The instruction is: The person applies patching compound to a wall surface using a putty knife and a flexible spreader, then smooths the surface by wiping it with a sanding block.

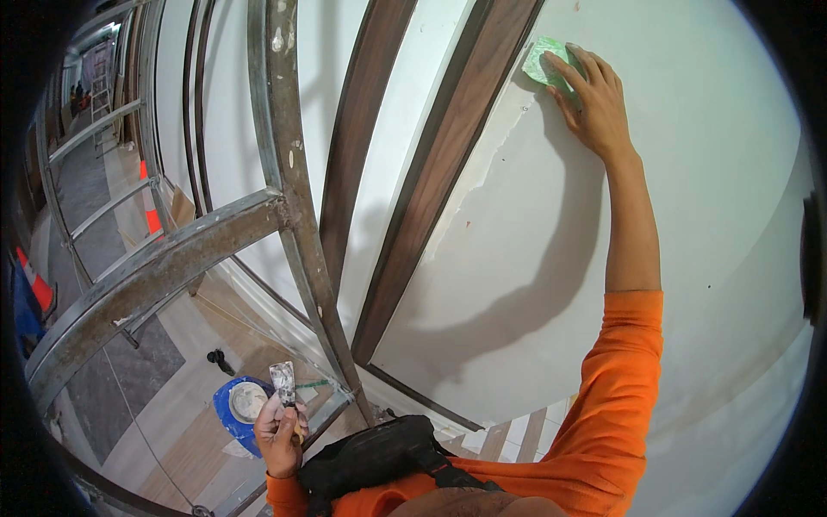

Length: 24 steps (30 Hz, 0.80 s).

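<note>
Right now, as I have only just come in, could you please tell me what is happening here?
A person in orange sleeves is working at a white wall. Of the two hands, the right hand holds a green pad against the wall, high up beside a dark wooden trim. The left hand grips a scraper with a white-smeared blade, held low near a blue container with whitish material. A metal frame stands to the left.
</note>
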### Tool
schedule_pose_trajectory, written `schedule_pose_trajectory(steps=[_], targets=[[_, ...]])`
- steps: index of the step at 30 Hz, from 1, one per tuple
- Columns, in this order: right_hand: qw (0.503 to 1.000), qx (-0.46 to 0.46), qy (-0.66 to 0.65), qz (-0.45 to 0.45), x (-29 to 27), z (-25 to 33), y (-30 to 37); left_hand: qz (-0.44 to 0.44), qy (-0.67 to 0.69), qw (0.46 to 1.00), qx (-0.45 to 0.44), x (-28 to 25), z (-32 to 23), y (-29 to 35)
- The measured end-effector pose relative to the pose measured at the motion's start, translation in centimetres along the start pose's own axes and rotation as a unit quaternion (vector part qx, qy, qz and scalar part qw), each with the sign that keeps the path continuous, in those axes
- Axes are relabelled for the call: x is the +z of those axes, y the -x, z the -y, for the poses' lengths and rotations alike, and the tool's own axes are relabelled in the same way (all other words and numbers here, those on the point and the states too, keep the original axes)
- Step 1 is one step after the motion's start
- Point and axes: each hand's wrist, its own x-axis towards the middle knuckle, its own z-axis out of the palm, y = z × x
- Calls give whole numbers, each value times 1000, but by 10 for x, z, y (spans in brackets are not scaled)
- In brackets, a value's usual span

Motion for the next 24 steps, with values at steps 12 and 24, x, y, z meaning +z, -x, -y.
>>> schedule_pose_trajectory(steps=[12,24], targets=[[999,-5,39,19,11,-2,-6,-8,0,1000,-2,5,-4,1],[992,-34,109,53,12,5,-8,-18,-8,1000,-10,6,-5,2]])
